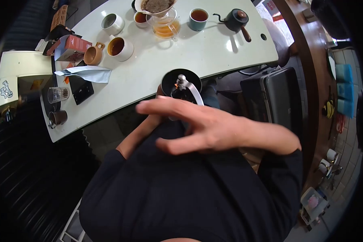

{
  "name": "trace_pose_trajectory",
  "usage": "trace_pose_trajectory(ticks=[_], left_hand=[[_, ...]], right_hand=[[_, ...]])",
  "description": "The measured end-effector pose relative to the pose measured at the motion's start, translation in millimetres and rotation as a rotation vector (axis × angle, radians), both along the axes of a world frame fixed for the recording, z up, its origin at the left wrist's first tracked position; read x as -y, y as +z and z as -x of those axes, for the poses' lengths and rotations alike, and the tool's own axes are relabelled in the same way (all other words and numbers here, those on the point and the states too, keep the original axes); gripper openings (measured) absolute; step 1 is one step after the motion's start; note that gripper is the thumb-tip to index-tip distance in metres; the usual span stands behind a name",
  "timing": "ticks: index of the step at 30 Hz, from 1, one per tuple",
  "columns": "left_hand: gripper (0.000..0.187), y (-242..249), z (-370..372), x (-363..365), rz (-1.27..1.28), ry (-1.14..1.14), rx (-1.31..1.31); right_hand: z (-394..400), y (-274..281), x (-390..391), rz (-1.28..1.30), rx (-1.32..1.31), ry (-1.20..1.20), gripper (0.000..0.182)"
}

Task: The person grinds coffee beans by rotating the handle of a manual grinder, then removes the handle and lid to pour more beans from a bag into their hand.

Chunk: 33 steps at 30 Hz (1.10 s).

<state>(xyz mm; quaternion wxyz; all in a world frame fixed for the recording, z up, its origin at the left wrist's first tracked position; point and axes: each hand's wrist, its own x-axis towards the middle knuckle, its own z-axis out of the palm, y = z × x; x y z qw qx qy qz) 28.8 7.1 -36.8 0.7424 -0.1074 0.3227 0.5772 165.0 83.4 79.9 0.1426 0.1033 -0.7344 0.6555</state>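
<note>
A black hand coffee grinder (170,77) with a silver crank (194,92) stands upright close to my body, just off the near table edge. My left hand (159,93) is wrapped around its side, partly hidden behind the other hand. Across the front of the grinder, my right hand (205,125) is raised with thumb and fingers spread, holding nothing. It overlaps the end of the crank in this view. Dark pieces show inside the grinder's open top.
A glass coffee server (165,31) with a dripper of wet grounds (157,5) stands at the table's back. Around it are a teal cup (198,24), white mug (121,49), tan cup (93,55) and black kettle (234,21). A pale pouch (88,74) lies left.
</note>
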Motion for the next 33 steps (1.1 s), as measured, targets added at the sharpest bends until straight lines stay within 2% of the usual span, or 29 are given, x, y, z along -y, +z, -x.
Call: trace_pose_trajectory(ticks=[2, 3, 4, 5, 6, 7, 8, 9, 10, 11, 12, 13, 15, 16, 18, 19, 20, 21, 22, 24, 26, 27, 28, 30, 32, 33], left_hand=[[0.049, -5.2, -2.2, 1.3, -0.632, 0.031, -1.241], [0.062, 2.3, -9.1, -2.0, -0.603, -0.039, -1.354], [0.063, 3.0, -10.2, -8.7, -0.743, 0.016, -1.446], [0.070, 1.2, -21.8, -5.4, -0.581, -0.009, -1.426], [0.077, -0.8, -32.6, 2.2, -0.419, -0.047, -1.397], [0.084, 11.8, -24.7, -3.4, -0.587, -0.291, -1.493], [0.091, 25.1, -13.5, -8.0, -0.760, -0.542, -1.566], [0.102, -2.6, -13.6, 17.8, -0.672, -0.452, -1.429], [0.109, 0.9, -11.6, 11.5, -0.819, -0.155, -1.704], [0.109, -2.4, -12.5, 13.9, -0.830, -0.083, -1.596], [0.109, -5.7, -11.7, 14.6, -0.839, -0.002, -1.492], [0.109, -3.3, -8.1, 13.8, -0.832, 0.017, -1.496], [0.099, 1.6, -2.2, 14.2, -0.762, -0.127, -1.433], [0.099, 0.6, -1.8, 13.7, -0.755, -0.112, -1.432], [0.091, -2.9, -4.2, 19.0, -0.582, 0.016, -1.167], [0.089, -6.8, 0.1, 17.9, -0.605, 0.008, -1.230], [0.089, -8.1, 2.3, 17.3, -0.598, 0.010, -1.230], [0.089, -9.0, 3.6, 16.5, -0.541, 0.020, -1.250], [0.089, -10.3, 4.7, 16.1, -0.483, 0.028, -1.269], [0.090, -15.5, 5.9, 14.2, -0.521, 0.000, -1.273], [0.093, -17.2, -0.2, 16.1, -0.529, 0.079, -1.080], [0.098, -17.0, 9.7, 18.3, -0.428, -0.092, -1.081], [0.098, -19.8, 10.6, 18.3, -0.437, -0.102, -1.085], [0.102, -34.4, 10.3, 18.7, -0.437, 0.097, -0.978], [0.100, -34.6, 16.2, 16.1, -0.450, 0.098, -1.000], [0.098, -32.7, 17.9, 14.4, -0.420, 0.092, -1.049]], right_hand=[[16.8, 6.0, 5.4, 0.145, 0.168, 0.196, 0.052], [24.5, 1.3, 17.7, -0.059, -0.016, 0.214, 0.054], [35.3, -2.4, 27.4, -0.270, -0.202, 0.239, 0.056], [45.4, -6.9, 33.4, -0.367, -0.308, 0.132, 0.042], [62.5, -10.2, 23.9, -0.601, -0.484, 0.100, 0.028], [76.1, -1.3, 10.7, -0.521, -0.486, 0.110, 0.023], [90.8, -4.4, -5.0, -0.756, -0.404, 0.042, 0.018], [109.8, -20.9, -20.1, -0.794, -0.286, -0.036, 0.018], [115.3, -24.2, -42.9, -0.814, -0.191, -0.138, 0.030], [109.1, -23.1, -66.3, -0.573, 0.098, -0.116, 0.033], [101.2, -37.4, -94.8, -0.740, 0.002, -0.147, 0.033], [87.1, -47.6, -105.4, -0.710, 0.092, -0.236, 0.031], [55.4, -61.9, -118.3, -0.497, 0.136, -0.315, 0.037], [35.8, -67.4, -120.1, -0.472, 0.167, -0.345, 0.037], [2.3, -69.9, -109.7, -0.406, 0.239, -0.404, 0.036], [-11.3, -55.1, -100.7, -0.443, 0.317, -0.422, 0.036], [-23.7, -48.9, -88.7, -0.459, 0.326, -0.456, 0.035], [-33.5, -35.9, -74.3, -0.410, 0.295, -0.466, 0.027], [-41.6, -31.2, -56.7, -0.453, 0.227, -0.452, 0.036], [-50.9, -16.2, -25.5, -0.477, 0.124, -0.441, 0.041], [-47.5, -15.9, -28.5, -0.473, 0.094, -0.484, 0.041], [-46.6, -17.8, -31.0, -0.468, 0.061, -0.520, 0.041], [-43.5, -24.3, -38.6, -0.415, 0.021, -0.593, 0.033], [-43.6, -22.8, -52.4, -0.294, 0.121, -0.652, 0.025], [-54.9, -31.6, -67.8, -0.215, 0.257, -0.599, 0.020], [-59.4, -33.0, -70.6, -0.276, 0.298, -0.626, 0.019]])
